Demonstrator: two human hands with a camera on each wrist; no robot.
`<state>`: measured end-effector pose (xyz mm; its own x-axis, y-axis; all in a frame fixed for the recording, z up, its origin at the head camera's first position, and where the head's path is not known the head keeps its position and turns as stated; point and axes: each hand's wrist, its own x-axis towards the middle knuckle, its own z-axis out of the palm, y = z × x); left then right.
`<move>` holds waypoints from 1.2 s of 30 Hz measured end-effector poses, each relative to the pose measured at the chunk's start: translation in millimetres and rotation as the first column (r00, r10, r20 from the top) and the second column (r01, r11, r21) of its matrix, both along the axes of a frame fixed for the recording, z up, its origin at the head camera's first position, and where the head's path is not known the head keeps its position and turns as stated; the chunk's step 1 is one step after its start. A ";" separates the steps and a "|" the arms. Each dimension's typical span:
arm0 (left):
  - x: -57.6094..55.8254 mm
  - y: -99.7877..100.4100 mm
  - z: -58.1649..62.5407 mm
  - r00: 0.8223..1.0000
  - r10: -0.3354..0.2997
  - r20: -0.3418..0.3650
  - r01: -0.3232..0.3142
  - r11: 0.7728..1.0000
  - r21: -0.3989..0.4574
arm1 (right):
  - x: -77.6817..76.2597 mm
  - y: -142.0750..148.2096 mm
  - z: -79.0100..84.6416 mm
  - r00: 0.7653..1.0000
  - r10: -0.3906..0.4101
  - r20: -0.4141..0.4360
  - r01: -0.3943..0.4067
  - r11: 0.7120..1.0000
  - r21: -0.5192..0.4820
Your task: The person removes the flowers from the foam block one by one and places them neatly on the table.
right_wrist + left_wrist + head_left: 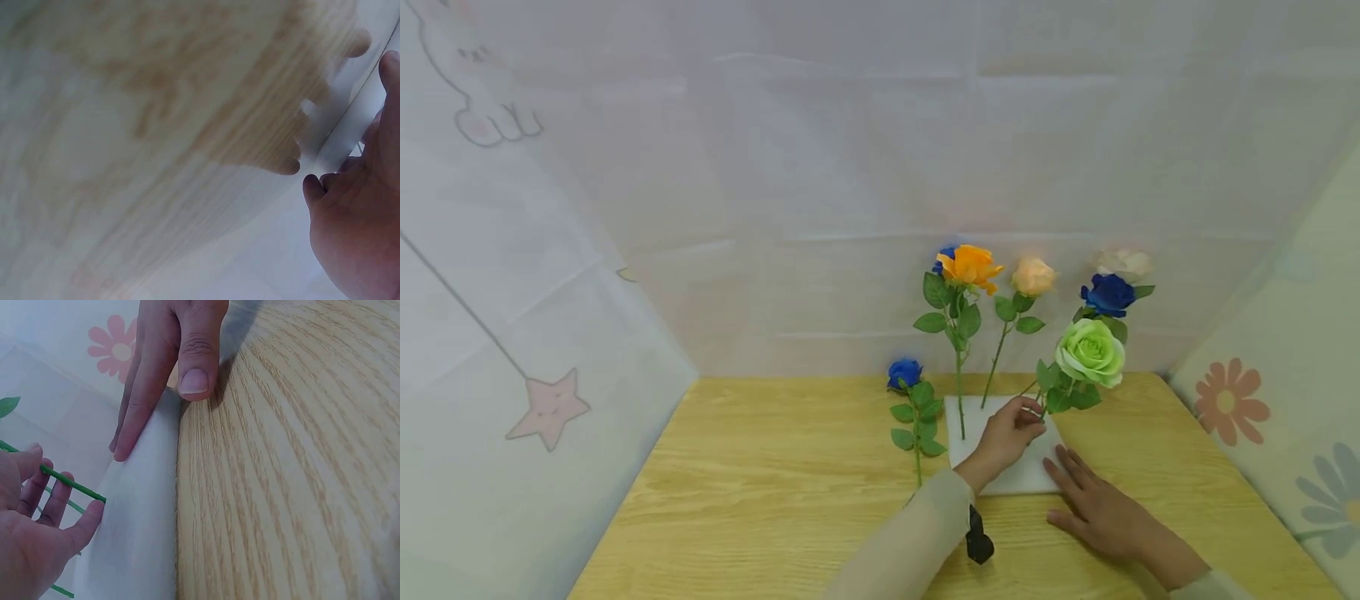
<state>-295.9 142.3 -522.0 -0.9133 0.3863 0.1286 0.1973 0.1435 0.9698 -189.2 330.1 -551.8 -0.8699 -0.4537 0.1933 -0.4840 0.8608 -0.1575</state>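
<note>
My left hand (1004,435) pinches a green stem (75,484) between thumb and fingers, low over a white foam block (1026,477). In the head view this stem runs up to a light green rose (1090,353) with leaves. The stem's lower end meets the foam in the left wrist view. My right hand (1101,510) lies with fingers extended, fingertips at the foam's right front edge and thumb beside it over the table. An orange rose (970,267) and a peach rose (1033,277) stand upright in the foam, left of the green one.
Behind the green rose are a dark blue rose (1108,295) and a pale rose (1124,263). Another blue rose (906,374) lies on the wooden table (760,467) left of the foam. A black object (978,537) shows beneath my left wrist. Fabric walls enclose the table.
</note>
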 end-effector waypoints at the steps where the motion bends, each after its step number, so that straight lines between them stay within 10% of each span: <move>1: -0.3 0.7 0.7 1.000 0.009 0.001 -0.009 1.000 -0.001 | -0.2 -0.5 0.5 1.000 -0.003 0.009 0.003 1.000 -0.002; 36: 8.7 -6.4 37.2 0.999 -0.013 -0.038 0.014 0.999 0.038 | 0.6 -1.5 8.5 1.000 0.007 -0.029 -0.007 1.000 0.005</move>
<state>-287.2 135.9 -484.8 -0.9021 0.3929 0.1784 0.2360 0.1032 0.9663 -188.6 328.6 -543.3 -0.8606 -0.4611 0.2161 -0.4945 0.8580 -0.1388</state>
